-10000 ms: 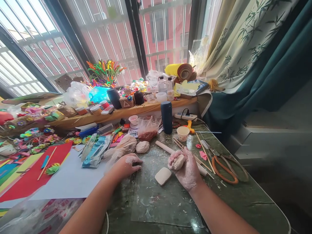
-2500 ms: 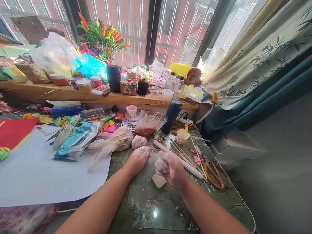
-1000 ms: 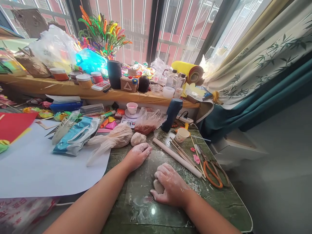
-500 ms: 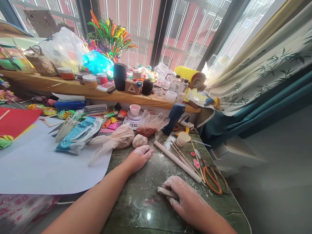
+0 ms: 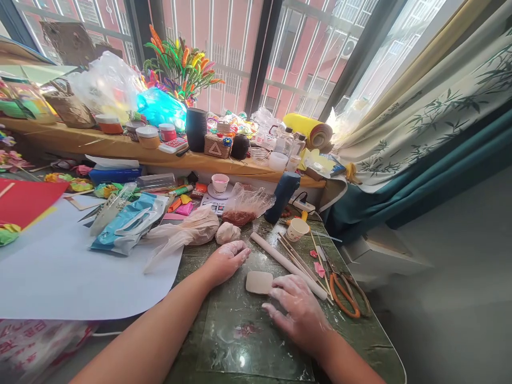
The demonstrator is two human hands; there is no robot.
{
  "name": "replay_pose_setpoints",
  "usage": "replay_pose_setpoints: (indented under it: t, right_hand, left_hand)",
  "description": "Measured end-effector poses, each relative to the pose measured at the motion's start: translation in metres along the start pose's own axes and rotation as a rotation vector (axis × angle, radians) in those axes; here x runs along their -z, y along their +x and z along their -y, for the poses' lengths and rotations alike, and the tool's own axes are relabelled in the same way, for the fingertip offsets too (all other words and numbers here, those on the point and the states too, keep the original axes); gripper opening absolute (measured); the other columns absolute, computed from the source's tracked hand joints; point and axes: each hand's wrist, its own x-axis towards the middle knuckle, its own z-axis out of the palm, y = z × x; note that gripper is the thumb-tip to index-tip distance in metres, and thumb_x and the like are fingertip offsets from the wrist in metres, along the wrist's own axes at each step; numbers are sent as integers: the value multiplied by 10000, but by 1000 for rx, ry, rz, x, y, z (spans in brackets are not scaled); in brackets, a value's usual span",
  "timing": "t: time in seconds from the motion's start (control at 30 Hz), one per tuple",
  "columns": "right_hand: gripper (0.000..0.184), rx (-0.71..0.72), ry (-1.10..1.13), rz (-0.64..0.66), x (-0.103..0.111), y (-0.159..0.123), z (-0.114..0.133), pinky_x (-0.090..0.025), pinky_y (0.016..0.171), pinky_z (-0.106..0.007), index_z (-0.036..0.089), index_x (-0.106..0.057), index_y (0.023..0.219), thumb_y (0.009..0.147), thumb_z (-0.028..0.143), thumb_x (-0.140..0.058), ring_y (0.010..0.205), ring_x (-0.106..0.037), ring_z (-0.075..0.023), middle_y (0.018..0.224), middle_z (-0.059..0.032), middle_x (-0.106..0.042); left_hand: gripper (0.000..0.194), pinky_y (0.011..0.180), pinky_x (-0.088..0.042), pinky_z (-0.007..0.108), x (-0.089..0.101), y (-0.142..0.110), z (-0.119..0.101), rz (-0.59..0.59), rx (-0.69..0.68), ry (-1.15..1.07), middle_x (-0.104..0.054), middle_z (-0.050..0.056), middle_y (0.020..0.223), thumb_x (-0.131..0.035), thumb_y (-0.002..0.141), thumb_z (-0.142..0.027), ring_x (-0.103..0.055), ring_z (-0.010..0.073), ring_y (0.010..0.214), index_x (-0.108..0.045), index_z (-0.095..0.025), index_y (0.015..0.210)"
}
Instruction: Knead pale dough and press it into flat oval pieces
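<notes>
Right hand: the flour-dusted right hand [image 5: 298,309] is hovering low with fingers loosely spread and not closing on anything; whether the fingertips are touching the slab is unclear.
Clay slab: a pale grey-beige, round-cornered rectangular slab of clay [image 5: 259,282] is lying flat just left of the right fingertips, on a clear flat sheet [image 5: 256,354].
Left hand: the left hand [image 5: 227,261] is resting palm-down, fingers gently curling; its palm is hidden, so I cannot tell whether it is holding anything.
Clay lump: a rough, off-white rounded lump [image 5: 228,233] is sitting just beyond the left hand.
Rolling pin: a long, pale cylindrical rod [image 5: 288,265] is lying diagonally beyond the right hand.
Scissors: a large orange-handled metal pair [image 5: 344,296] is lying to the right of the right hand.
Paper cup: a cream cup [image 5: 298,230] is standing beyond the right hand, bearing print too small to read.
Printed bag: a translucent plastic bag [image 5: 38,346], well left of the left hand, is showing pink-red characters, illegible here.
</notes>
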Motion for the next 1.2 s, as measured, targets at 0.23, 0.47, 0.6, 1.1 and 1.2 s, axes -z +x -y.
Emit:
replay_pose_setpoints:
  t: [0.23,0.47,0.6,1.1,1.2]
  right_hand:
    - [332,-138,73,-2,-28,2,-11,-523,1018,-479,226,-585,1266,936,265,-586,1182,-614,-282,1256,-116,-656]
    - [412,-214,-23,-183,-3,22,-49,-450,1101,-534,231,-555,1330,921,281,-577,1270,-562,-300,1308,-128,-628]
    - [474,-564,26,-300,26,51,-106,-431,1107,-531,207,-594,1282,832,347,-651,1285,-547,-323,1345,-144,-600]
    - [629,-853,225,-292,-5,64,-153,-539,888,-407,170,-541,1255,730,438,-761,1046,-702,-293,1183,-150,-724]
    - [641,-821,225,-262,-4,60,-149,-536,895,-399,186,-536,1267,724,434,-766,1048,-703,-285,1186,-129,-724]
  left_hand:
    - [292,688,-463,287,0,0,-2,-9,-42,82,-621,-9,757,-502,941,-454,-567,180,732,-614,-215,815]
    - [697,1107,-404,461,-13,-22,-14,162,-318,306,-630,74,1331,-853,680,-424,-546,319,1251,-590,-293,1312]
    - [701,1154,-337,537,-23,-28,-16,181,-281,374,-626,72,1384,-807,727,-316,-519,360,1305,-563,-329,1385]
    - [447,929,-503,388,-19,-11,-13,-58,20,-138,-694,78,1108,-734,785,-401,-643,255,1051,-606,-230,1178]
    - [446,919,-505,381,-20,-9,-12,-79,32,-164,-695,80,1107,-735,786,-406,-645,252,1041,-610,-224,1173]
